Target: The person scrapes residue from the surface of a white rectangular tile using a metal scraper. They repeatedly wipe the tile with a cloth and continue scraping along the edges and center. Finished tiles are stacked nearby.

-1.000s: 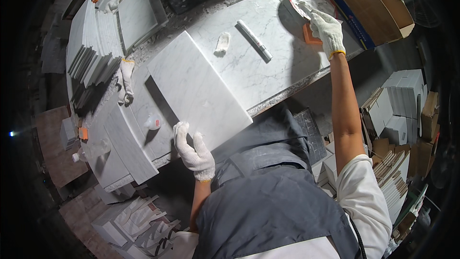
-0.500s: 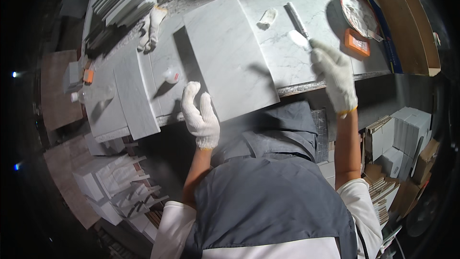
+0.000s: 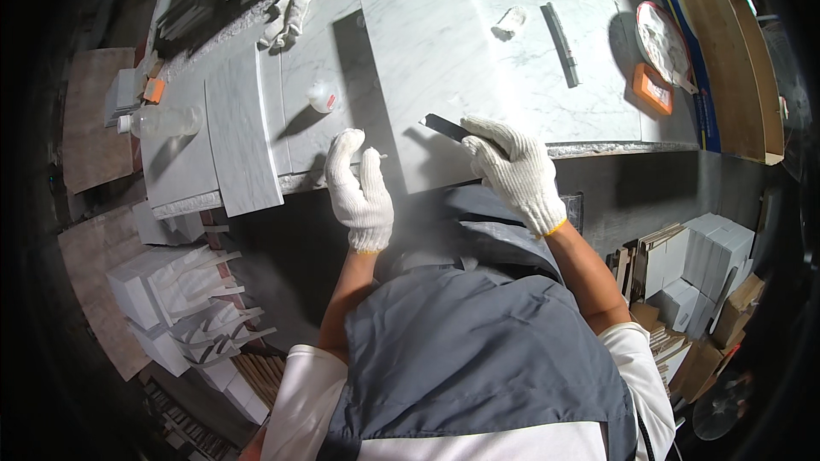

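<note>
A pale grey-veined stone tile [image 3: 427,51] lies in front of me, its near edge reaching past the worktop. My right hand [image 3: 519,172], in a white knit glove, is closed around a flat dark putty knife [image 3: 446,128]. The knife's tip, with a small white dab on it, points left over the tile's near part. My left hand [image 3: 359,192], gloved too, is held by the tile's left edge with thumb and fingers apart, holding nothing. Left of the tile stands a small translucent bottle [image 3: 323,96] with a red mark.
To the right lie a grey marker [image 3: 561,47], a small white cloth piece [image 3: 511,22], a round lid of white paste [image 3: 659,38], an orange box [image 3: 653,89] and a cardboard carton [image 3: 726,60]. Spare gloves [image 3: 295,4], a narrow tile [image 3: 241,128] and a clear bottle [image 3: 166,122] are at left.
My right hand has come left and nearer, bringing the putty knife from beside the marker to over the tile. The left hand stays by the tile's edge; the view has shifted slightly.
</note>
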Motion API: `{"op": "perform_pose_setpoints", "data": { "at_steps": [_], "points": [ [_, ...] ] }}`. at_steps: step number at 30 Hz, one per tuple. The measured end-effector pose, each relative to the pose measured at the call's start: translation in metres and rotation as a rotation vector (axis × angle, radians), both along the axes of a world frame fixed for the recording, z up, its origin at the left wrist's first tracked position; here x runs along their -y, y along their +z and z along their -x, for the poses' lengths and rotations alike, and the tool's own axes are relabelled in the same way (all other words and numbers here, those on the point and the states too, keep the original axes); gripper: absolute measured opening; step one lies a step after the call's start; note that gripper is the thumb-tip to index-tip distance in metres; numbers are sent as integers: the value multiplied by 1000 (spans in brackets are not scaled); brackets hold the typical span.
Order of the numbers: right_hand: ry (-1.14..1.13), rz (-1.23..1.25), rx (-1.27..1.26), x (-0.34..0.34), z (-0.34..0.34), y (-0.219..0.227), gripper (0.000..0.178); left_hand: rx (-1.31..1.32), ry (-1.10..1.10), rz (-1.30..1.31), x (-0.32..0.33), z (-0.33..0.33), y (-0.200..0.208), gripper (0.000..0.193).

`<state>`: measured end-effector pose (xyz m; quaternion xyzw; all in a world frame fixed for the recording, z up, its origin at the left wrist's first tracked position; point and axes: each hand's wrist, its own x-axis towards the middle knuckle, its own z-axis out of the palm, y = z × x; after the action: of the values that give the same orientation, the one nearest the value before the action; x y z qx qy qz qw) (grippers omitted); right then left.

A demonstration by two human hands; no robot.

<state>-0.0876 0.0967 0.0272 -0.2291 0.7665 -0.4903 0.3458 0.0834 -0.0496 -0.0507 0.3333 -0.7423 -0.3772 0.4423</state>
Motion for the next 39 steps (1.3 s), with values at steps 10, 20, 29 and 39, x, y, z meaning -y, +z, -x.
{"op": "perform_pose_setpoints", "data": {
  "at_steps": [10, 20, 29, 39],
  "points": [
    [27, 95, -628, 4, -11, -7, 29, 89, 53, 100, 5, -4, 3, 35],
    [-57, 235, 960, -25, 5, 17, 42, 265, 309, 132, 64, 3, 0, 61],
    [101, 77, 360, -15, 6, 25, 40, 457, 335, -85, 102, 30, -5, 57],
    [323, -92, -413, 4, -2, 19, 36, -101, 169, -319, 85, 26, 15, 33]
  ]
}}
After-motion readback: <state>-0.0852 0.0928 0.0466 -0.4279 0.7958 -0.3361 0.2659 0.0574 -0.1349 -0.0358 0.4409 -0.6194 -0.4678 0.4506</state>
